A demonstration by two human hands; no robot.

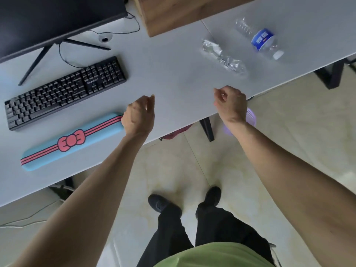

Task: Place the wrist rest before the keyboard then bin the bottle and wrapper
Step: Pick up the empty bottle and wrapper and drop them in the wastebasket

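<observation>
Wrist rest (72, 139) lies just before the keyboard (65, 91). Left hand (139, 116) and right hand (231, 103) loosely curled, empty. Bottle (259, 38) and wrapper (223, 56) at 1 o'clock.

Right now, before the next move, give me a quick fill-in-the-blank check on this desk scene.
1. The blue wrist rest lies in front of the ____.
2. The bow printed on the wrist rest is ____.
3. The bottle with the blue label lies on its ____.
4. The left hand and right hand are both holding ____.

Missing words: keyboard; pink; side; nothing
</observation>
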